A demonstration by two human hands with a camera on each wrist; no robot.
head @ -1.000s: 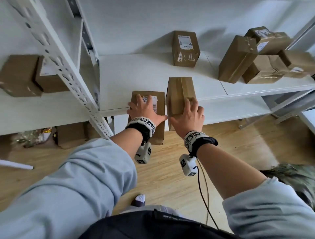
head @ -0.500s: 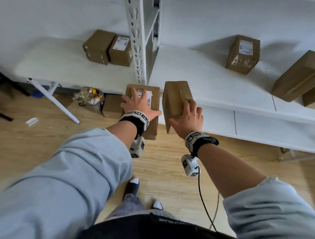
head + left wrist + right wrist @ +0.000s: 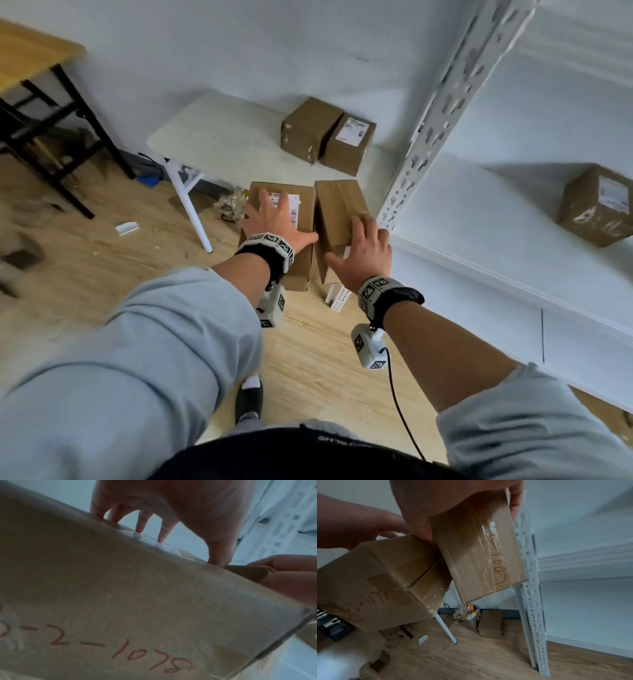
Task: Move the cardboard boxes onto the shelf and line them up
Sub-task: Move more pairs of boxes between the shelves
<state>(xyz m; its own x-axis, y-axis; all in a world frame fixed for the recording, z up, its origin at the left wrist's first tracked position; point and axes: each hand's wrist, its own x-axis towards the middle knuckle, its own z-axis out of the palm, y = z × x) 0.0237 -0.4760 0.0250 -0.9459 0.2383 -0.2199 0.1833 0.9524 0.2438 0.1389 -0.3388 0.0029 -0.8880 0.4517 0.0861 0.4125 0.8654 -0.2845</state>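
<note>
I carry two brown cardboard boxes side by side in the air. My left hand point(image 3: 274, 222) grips the labelled box point(image 3: 303, 212) from above, fingers spread over its top point(image 3: 140, 523); red writing shows on its side point(image 3: 120, 601). My right hand point(image 3: 364, 250) grips the plain taped box point(image 3: 337, 205), thumb on one side point(image 3: 419, 520), fingers over the other. Both boxes hang in front of the white table point(image 3: 212, 137), left of the shelf upright point(image 3: 442, 113). Two boxes point(image 3: 310, 133) point(image 3: 346, 144) stand together on the table. Another box point(image 3: 596, 205) sits on the white shelf point(image 3: 496, 219).
A wooden table with black legs point(image 3: 30, 58) stands at the far left. Scraps and a crumpled wrapper point(image 3: 233, 205) litter the wood floor, and flattened cardboard point(image 3: 490, 623) lies under the white table. My foot point(image 3: 250, 397) is below the hands.
My view has swung left. Both hands have carried their boxes from the shelf's front edge to in front of the white table, left of the upright. Both grips are unchanged.
</note>
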